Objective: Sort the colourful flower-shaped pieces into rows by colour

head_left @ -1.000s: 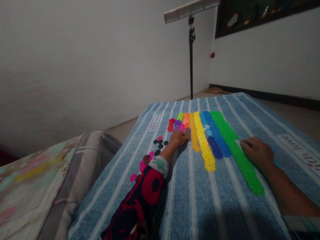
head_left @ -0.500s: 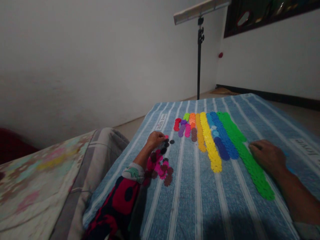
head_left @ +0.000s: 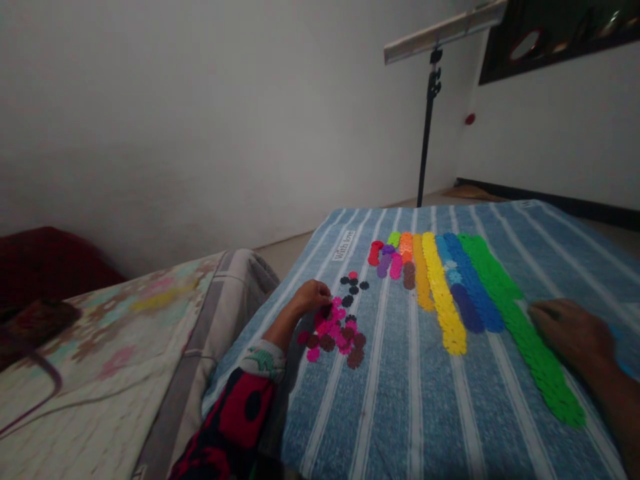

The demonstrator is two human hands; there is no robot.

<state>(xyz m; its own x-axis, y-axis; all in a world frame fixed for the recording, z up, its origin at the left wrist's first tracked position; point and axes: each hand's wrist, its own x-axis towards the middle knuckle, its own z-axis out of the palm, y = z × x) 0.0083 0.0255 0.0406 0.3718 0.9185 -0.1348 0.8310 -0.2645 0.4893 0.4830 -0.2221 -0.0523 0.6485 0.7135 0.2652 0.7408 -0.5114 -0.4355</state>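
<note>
Left hand: The left hand (head_left: 313, 298) is low on the blue striped cloth (head_left: 400, 413). It sits right by a messy pile of little flower pieces (head_left: 335, 331).

Left fingers: They curl down at the top of the pile. I cannot tell if they hold a piece.

Right hand: The right hand (head_left: 570, 333) lies on the cloth, just beside the long green row (head_left: 525, 333).

Right fingers: They rest low and a bit curled. They hold nothing that I can see.

Pile: The pile has pink and dark red pieces, all mixed up, and some lie on top of each other. Black flower pieces (head_left: 353, 287) lie just above it, and one red piece sits with them.

Long rows: The green row is the longest. Next to it are a blue row (head_left: 473, 287), a short dark blue row (head_left: 466, 307), a yellow row (head_left: 443, 303) and an orange-yellow row (head_left: 423, 273).

Short rows: At the far end are small red (head_left: 375, 253), lime green (head_left: 394, 239), orange (head_left: 406, 247), purple (head_left: 384, 263), pink (head_left: 396, 267) and brown (head_left: 409, 275) rows.

Sleeve: A red and black sleeve (head_left: 235, 417) covers the left arm.

Cloth: It has white stripes and a "With love" label (head_left: 343, 245).

Around: A soft patterned cover (head_left: 100, 353) is on the left. A black stand (head_left: 427, 133) stands by the white wall (head_left: 200, 120).
</note>
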